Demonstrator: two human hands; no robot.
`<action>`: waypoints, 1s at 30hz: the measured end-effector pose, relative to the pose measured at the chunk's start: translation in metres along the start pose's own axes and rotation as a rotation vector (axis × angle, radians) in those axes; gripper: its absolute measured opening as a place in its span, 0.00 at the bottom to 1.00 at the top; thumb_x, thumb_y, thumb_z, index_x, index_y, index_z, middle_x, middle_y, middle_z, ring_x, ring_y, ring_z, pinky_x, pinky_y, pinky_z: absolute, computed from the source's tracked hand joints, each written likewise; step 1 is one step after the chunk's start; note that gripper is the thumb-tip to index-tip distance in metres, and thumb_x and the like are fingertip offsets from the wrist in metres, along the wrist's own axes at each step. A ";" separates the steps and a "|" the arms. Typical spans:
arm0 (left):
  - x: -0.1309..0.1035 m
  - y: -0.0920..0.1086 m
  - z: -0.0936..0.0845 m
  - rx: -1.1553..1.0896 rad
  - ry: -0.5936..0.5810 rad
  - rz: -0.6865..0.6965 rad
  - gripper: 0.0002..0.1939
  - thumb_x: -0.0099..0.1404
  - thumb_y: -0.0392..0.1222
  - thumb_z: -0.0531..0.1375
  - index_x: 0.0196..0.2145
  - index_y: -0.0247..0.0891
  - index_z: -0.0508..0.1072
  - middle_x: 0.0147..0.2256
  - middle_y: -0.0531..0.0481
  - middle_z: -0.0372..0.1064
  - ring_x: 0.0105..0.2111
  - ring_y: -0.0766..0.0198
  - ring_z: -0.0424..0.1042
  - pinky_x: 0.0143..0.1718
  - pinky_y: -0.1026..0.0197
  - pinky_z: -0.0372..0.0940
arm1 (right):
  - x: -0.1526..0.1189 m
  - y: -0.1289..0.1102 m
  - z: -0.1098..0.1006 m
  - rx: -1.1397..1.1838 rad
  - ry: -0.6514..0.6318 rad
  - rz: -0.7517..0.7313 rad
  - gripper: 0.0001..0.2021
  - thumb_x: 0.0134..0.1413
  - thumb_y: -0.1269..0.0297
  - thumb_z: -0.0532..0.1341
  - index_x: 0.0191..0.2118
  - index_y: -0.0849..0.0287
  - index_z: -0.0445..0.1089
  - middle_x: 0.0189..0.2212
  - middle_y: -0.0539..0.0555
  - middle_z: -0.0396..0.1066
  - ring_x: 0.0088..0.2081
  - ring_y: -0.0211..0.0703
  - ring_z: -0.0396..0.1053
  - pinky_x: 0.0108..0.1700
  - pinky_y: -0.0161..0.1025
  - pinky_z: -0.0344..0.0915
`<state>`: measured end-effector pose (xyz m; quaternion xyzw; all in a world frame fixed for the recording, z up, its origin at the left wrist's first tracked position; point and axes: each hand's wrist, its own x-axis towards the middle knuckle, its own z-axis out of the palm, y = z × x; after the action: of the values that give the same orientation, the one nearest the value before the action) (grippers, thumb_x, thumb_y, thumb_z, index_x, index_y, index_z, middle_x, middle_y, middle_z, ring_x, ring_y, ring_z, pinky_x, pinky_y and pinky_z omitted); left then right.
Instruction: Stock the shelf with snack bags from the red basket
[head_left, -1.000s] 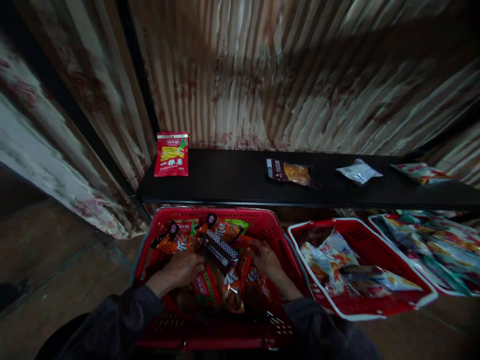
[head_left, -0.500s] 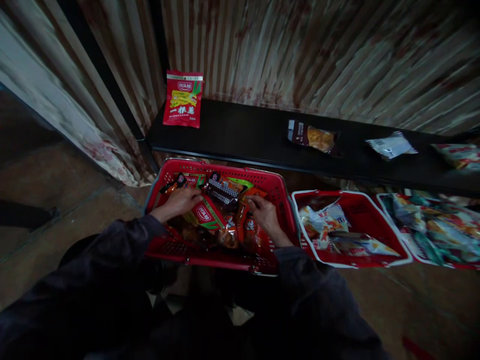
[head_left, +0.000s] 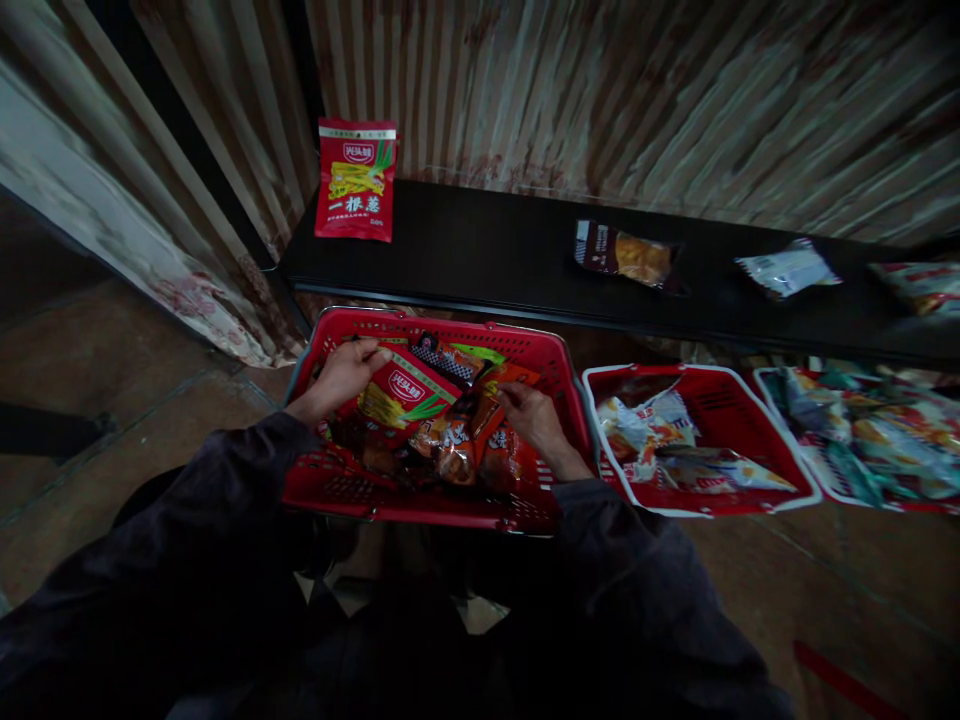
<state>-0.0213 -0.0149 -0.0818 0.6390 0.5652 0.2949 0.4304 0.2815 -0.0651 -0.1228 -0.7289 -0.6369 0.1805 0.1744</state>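
Red basket [head_left: 442, 514] holds packets [head_left: 456, 450], as does the bin [head_left: 739, 412] right of it. Inside the basket, left hand [head_left: 345, 375] pinches the red packet [head_left: 405, 392] by its corner; right hand [head_left: 535, 416] half-curled, hold unclear.

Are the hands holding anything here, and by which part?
The left hand pinches a red snack bag near its top-left corner; the right hand is at an orange packet, but whether it grips cannot be told.
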 end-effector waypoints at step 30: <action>-0.008 0.042 0.008 -1.259 -0.120 -0.367 0.18 0.64 0.45 0.55 0.49 0.33 0.70 0.43 0.41 0.75 0.45 0.51 0.73 0.50 0.45 0.65 | -0.038 -0.053 0.013 1.404 -0.584 0.203 0.15 0.43 0.56 0.69 0.38 0.56 0.74 0.34 0.50 0.77 0.32 0.38 0.72 0.35 0.36 0.70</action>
<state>0.0038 -0.0240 -0.0479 0.1739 0.3597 0.4550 0.7958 0.2241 -0.0959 -0.1070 -0.4248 -0.3231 0.7432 0.4035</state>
